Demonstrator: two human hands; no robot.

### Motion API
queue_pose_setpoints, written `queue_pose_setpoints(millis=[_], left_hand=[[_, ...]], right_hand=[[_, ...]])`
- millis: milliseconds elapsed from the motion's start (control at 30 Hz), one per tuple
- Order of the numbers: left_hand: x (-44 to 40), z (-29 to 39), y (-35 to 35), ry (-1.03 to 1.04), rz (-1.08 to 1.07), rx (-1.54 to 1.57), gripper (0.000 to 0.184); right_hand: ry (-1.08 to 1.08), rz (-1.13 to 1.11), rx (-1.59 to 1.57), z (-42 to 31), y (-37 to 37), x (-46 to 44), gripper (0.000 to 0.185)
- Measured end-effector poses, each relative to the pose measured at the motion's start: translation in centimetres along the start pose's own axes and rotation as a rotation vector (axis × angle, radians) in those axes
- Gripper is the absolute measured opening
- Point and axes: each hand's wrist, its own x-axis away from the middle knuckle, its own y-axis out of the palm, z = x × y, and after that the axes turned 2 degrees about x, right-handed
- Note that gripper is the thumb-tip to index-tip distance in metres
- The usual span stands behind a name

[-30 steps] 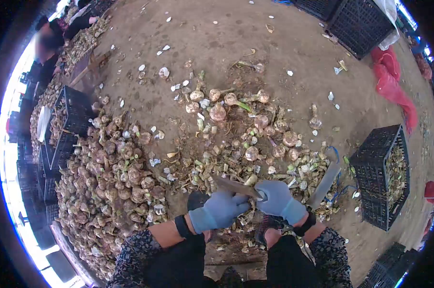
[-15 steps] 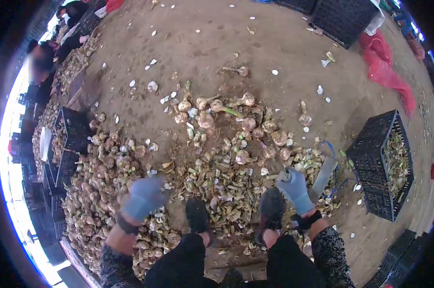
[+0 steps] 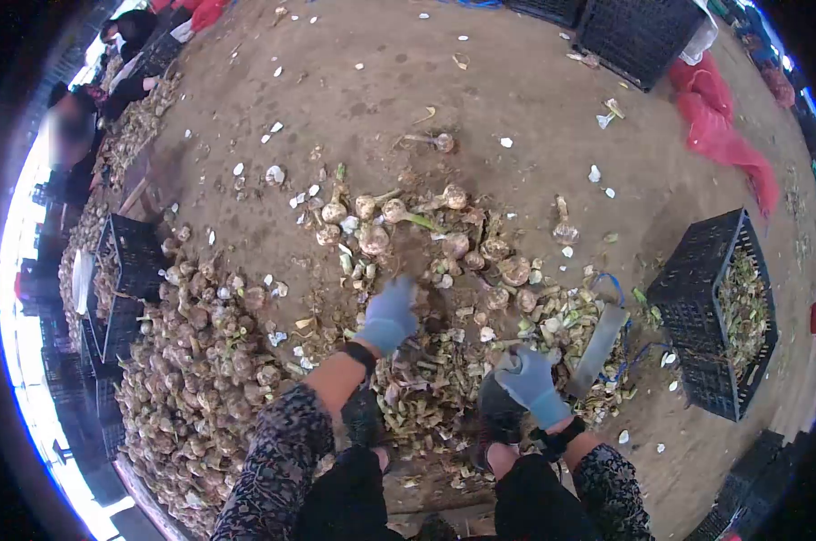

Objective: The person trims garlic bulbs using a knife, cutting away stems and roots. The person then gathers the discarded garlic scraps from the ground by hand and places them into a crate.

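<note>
My left hand (image 3: 391,316), in a blue-grey glove, is stretched over the trimmings just below a loose group of garlic bulbs (image 3: 373,239). Its fingers look extended and apart, slightly blurred, with no bulb visible in them. My right hand (image 3: 527,380), gloved alike, is closed above my right shoe; what it grips is hidden. Beside it, a flat grey metal plate (image 3: 599,350) lies slanted on the scraps, near a blue cord (image 3: 617,287). Cut stems and skins (image 3: 435,383) cover the ground between my feet. A large heap of garlic bulbs (image 3: 201,379) spreads to the left.
A black crate (image 3: 692,311) holding stem scraps stands at right. Another black crate (image 3: 136,257) is at left beside the heap. Farther back are a dark crate (image 3: 638,41) and a red mesh sack (image 3: 710,108). Another person (image 3: 74,135) sits at far left.
My left hand has swung from the left heap to the middle, near the loose bulbs. My right hand has drawn slightly down and left, staying closed. The view has shifted a little.
</note>
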Motion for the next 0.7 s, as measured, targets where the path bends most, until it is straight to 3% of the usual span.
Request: queue_pose_setpoints(millis=[33, 67, 100, 133, 167, 200, 233, 300, 367, 500, 533, 600, 700], left_hand=[[0.1, -1.0, -0.9, -0.197, -0.174, 0.29, 0.068], [1.3, -1.4, -1.0, -0.209, -0.177, 0.285, 0.068], [3.4, -1.1, -1.7, -0.101, -0.113, 0.519, 0.067], [5.1, -1.1, -1.9, 0.013, -0.042, 0.749, 0.067], [6.4, -1.6, -0.7, -0.002, 0.075, 0.271, 0.071], [7.6, -1.2, -0.7, -0.007, 0.076, 0.268, 0.071], [8.7, -0.4, -1.2, -0.03, -0.069, 0.821, 0.07], [10.1, 0.1, -1.5, -0.048, -0.226, 1.38, 0.07], [10.9, 0.0, -1.5, 0.242, -0.089, 0.881, 0.063], [12.3, 0.6, -3.4, 0.355, -0.102, 0.968, 0.055], [12.5, 1.4, -3.9, 0.045, -0.212, 1.191, 0.058], [12.7, 1.2, -3.7, -0.278, -0.32, 1.398, 0.06], [12.7, -1.5, -0.6, 0.011, -0.156, 1.008, 0.058]], right_hand=[[-0.144, 0.039, 0.073, -0.7, 0.3, -0.1, 0.031], [-0.285, 0.076, 0.142, -1.5, 0.7, 0.0, 0.027], [-0.153, -0.048, 0.159, -3.1, 0.6, 0.2, 0.025], [-0.155, -0.056, 0.15, -4.5, 0.5, 0.3, 0.025], [-0.258, -0.064, 0.209, -5.7, 0.5, 0.5, 0.026], [-0.361, -0.069, 0.272, -6.5, 0.7, 0.6, 0.028], [-0.396, -0.12, 0.345, -6.8, 1.1, 0.7, 0.029], [-0.427, -0.168, 0.379, -8.7, 1.2, 1.0, 0.029], [-0.46, -0.219, 0.414, -9.9, 1.1, 1.3, 0.029], [-0.49, -0.261, 0.46, -11.3, 1.5, 1.9, 0.029], [-0.48, -0.297, 0.494, -11.5, 1.6, 1.9, 0.029], [-0.495, -0.291, 0.466, -11.2, 2.3, 2.0, 0.029], [-0.505, -0.29, 0.424, -10.3, 3.0, 1.7, 0.029]])
